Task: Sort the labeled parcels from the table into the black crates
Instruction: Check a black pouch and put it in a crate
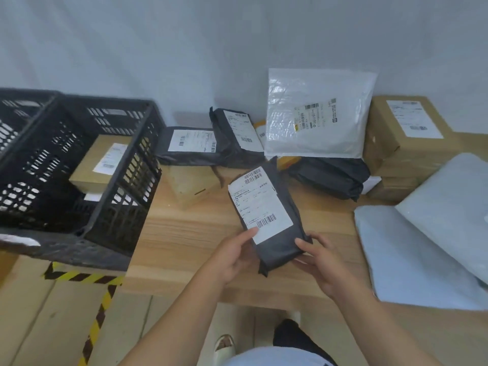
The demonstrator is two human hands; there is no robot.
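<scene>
While held label-up over the table (184,239) | black parcel (269,215): near end gripped between left hand (232,256) and right hand (320,262)

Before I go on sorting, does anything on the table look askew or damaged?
The white mailer leans upright against the wall, propped on a black parcel, its label sideways; it might slide down. Nothing looks torn or spilled.

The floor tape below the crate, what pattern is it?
Yellow and black diagonal stripes on the floor tape, clearest in the head view.
</scene>
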